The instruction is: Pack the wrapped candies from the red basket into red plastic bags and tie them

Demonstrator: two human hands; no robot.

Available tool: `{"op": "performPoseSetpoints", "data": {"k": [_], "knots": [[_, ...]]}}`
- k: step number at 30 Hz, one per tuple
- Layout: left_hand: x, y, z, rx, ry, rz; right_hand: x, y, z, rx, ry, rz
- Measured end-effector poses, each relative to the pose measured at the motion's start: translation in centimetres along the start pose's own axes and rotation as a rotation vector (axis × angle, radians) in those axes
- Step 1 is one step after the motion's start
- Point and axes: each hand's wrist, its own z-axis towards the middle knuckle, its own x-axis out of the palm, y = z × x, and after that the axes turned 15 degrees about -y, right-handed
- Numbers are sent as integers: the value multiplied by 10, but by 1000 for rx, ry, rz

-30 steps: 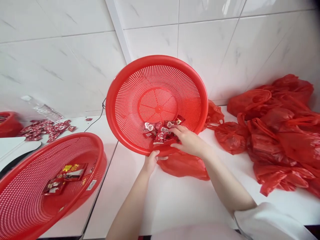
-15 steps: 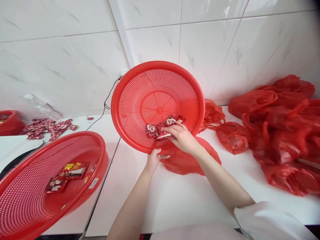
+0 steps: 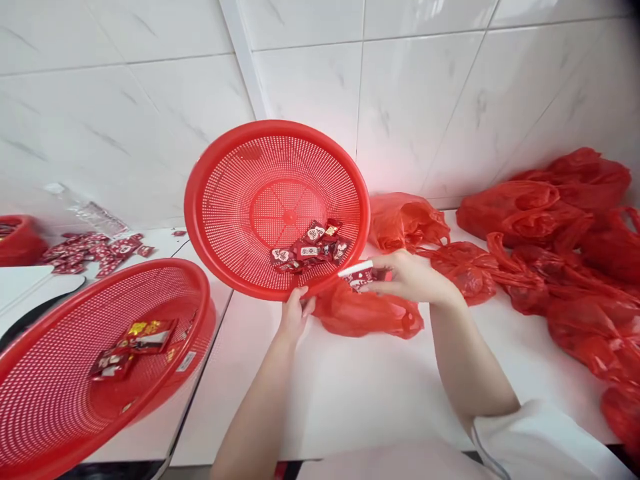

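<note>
A round red mesh basket [image 3: 225, 273] stands tilted toward me against the wall, with small dark red packets [image 3: 309, 251] gathered at its lower right. My left hand [image 3: 296, 313] is at the basket's bottom rim, its fingers closed on it. To the right of the basket, my right hand [image 3: 400, 277] grips red packets with white marks [image 3: 357, 275], just above a red plastic bag [image 3: 367, 310] lying on the white table. Which packets lie deeper in its grip is hidden.
A second red basket [image 3: 165, 270] at the left holds larger red packets [image 3: 150, 333]. Beyond it are a heap of small packets [image 3: 75, 255], a clear bottle [image 3: 93, 212] and a red bowl [image 3: 25, 243]. Red bags [image 3: 550, 220] pile up on the right.
The upright basket has shifted left, with my left hand at its rim. My right hand has come out of it with packets, over the bag. The red bags at the right have spread.
</note>
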Motion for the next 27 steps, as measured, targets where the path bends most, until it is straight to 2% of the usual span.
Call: {"op": "performPoseSetpoints", "data": {"k": [3,5,9,12,15,18,22,25,27], "knots": [[0,0,1,5,-4,-8,8,-4,-2,5,167,-31],[-1,0,1,3,1,-3,16,-10,-3,29,208,-72],[-1,0,0,0,18,7,30,-23,0,144,182,-234],[-2,0,0,-9,27,7,31,-26,4,237,151,-390],[-2,-1,0,-28,38,4,29,-23,5,232,143,-433],[-2,-3,-2,-47,56,0,27,-18,5,132,70,-314],[1,-4,-5,-50,62,-6,31,-9,8,-17,-109,-207],[4,-1,-9,-33,38,-7,42,-9,10,-134,-265,-360],[6,2,-11,-18,16,-11,52,-14,11,-193,-282,-499]]}}
